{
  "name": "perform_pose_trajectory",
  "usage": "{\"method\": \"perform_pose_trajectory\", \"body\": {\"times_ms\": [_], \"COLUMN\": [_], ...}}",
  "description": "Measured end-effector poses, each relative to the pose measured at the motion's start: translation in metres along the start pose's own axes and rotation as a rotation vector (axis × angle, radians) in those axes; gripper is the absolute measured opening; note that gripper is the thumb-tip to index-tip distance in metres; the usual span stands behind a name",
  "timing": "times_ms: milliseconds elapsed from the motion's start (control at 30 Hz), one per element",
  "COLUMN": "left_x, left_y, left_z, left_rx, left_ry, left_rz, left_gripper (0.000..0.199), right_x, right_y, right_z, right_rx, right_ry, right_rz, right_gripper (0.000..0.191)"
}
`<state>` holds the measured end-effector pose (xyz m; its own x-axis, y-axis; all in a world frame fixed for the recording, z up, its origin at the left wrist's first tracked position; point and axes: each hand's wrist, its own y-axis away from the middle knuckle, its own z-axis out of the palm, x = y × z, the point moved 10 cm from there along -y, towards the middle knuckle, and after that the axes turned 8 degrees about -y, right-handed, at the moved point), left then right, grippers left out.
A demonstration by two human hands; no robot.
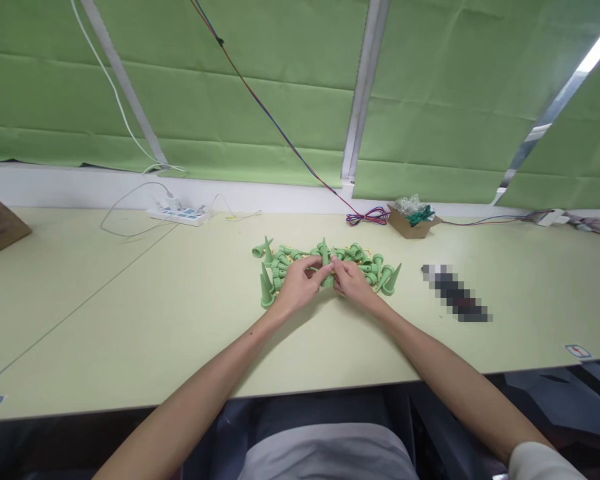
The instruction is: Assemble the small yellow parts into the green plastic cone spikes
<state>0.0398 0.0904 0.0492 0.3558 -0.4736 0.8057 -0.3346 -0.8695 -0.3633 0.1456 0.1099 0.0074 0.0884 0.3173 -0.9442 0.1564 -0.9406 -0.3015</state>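
Green tapered cone, one, held upright between two bare hands

Item: green cone (pixel 325 250), narrow pointed tip uppermost, broader toward the base; matt, plastic-looking. Location: raised in front of me, just at the near side of a heap of similar green pieces (pixel 266 293) on the table.

Left hand: my left hand (pixel 300 283) is partly closed, thumb and forefinger bent round the cone and gripping it. Right hand: my right hand (pixel 353 280) is curled, thumb and fingers drawn together, tips at the cone's other side; whether they pinch the cone or some small part, I cannot tell. Both forearms are bare, angled inward from the table's near edge.

Heap: spiked cones with collared, round-mouthed bases, some standing point up, others on their sides; small yellow bits (pixel 383 251) among them, too small to identify.

Surroundings: smooth, pale yellow-green table (pixel 155 327); brown cardboard box (pixel 414 230), open, holding clear crinkled plastic and dark green material; creased green blinds (pixel 280 87) behind.
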Motion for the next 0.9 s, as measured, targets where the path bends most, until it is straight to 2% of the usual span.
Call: {"method": "perform_pose_trajectory", "body": {"times_ms": [300, 700, 900], "left_x": [0.0043, 0.0083, 0.0093], "left_y": [0.0014, 0.0035, 0.0031], "left_z": [-0.0024, -0.0043, -0.0041], "left_rx": [0.029, 0.071, 0.085], "left_ry": [-0.055, -0.146, -0.195], "left_rz": [-0.001, 0.067, 0.081], "left_gripper": [0.035, 0.033, 0.035], "right_x": [-0.0021, 0.0012, -0.0020], "right_y": [0.0004, 0.0007, 0.0018], "right_z": [0.0006, 0.0029, 0.0029], "right_rx": [0.001, -0.018, -0.022], "right_ry": [0.002, -0.027, 0.026], "right_rz": [0.018, 0.052, 0.050], "right_gripper": [0.059, 0.059, 0.061]}}
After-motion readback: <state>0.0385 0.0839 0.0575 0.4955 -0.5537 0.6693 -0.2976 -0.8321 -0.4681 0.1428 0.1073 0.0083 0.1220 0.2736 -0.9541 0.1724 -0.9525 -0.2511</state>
